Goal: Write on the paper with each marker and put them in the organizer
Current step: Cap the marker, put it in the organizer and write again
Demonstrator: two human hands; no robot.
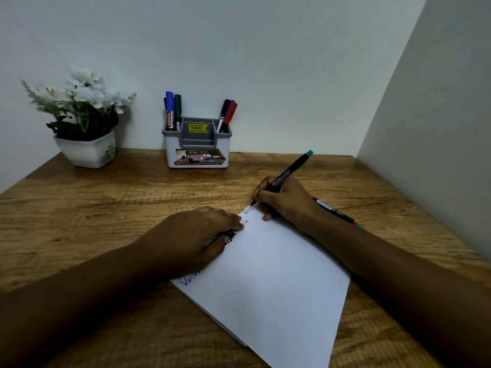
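A white paper (271,282) lies tilted on the wooden table, with words in blue, red and dark ink along its upper left edge. My right hand (284,200) grips a black marker (288,173) with a teal end, its tip touching the paper's top corner. My left hand (196,235) presses flat on the paper's left edge and covers part of the writing. Another black marker (337,211) lies on the table behind my right wrist. A grey and white organizer (197,151) stands at the back, with several markers (172,110) upright in its left and right compartments.
A white pot of white flowers (85,120) stands at the back left of the table (106,208). A wall closes in the right side, and another runs behind the organizer.
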